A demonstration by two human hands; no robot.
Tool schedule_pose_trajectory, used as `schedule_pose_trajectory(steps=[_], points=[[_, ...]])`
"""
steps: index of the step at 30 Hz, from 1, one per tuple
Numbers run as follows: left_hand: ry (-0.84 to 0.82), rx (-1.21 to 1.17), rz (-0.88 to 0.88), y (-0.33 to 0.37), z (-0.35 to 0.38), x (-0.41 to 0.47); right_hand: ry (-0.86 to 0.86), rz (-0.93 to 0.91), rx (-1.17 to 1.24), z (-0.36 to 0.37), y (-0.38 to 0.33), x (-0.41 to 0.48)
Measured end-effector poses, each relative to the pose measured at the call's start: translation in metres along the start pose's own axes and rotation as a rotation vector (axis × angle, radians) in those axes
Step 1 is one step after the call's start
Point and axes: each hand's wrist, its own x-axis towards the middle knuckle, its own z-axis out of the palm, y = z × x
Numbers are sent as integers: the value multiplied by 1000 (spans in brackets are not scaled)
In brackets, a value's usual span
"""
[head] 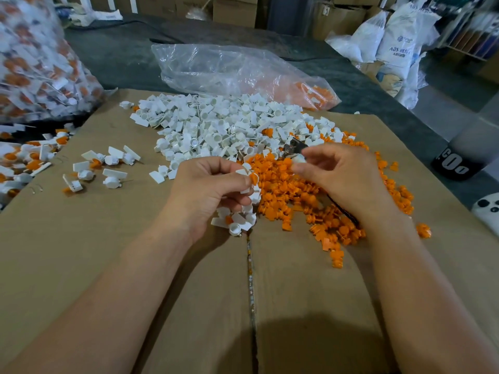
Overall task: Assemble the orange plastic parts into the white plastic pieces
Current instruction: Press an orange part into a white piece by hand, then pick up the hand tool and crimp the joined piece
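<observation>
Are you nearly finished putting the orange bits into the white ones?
Not nearly. A few finished pieces lie on the left, beside a full bag. The left hand holds a bunch of white pieces and the right hand pinches another white piece. A big white pile and orange pile still wait.

"ABS RESIN" on white sack [399, 47], other print too blurred to read
</observation>
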Motion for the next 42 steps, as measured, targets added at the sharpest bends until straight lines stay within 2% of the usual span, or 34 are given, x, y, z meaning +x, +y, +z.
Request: schedule_pose_trajectory(steps=[2, 4, 8, 15, 19, 23, 30, 36, 42], points=[[3, -1, 2, 0, 0, 0, -29, 108, -208, -12, 15, 5], [9, -8, 1, 0, 0, 1, -130, 217, -374, -19, 25, 8], [14, -24, 2, 0, 0, 1, -331, 352, -526, -20, 29, 8], [5, -40, 11, 0, 0, 0, -231, 356, -568, -10, 37, 13], [9, -56, 13, -1, -1, 1, -88, 289, -483, -8, 34, 13], [25, -87, 25, -2, -2, 3, -13, 258, -518, -10, 31, 12], [57, -175, 100, -3, -6, 5, 171, 17, -323, -13, 9, 3], [94, -172, 176, -6, -5, 8, 105, -164, -320, 1, -2, -3], [138, -170, 252, -5, -4, 10, -20, -236, -373, 12, -11, -7]])
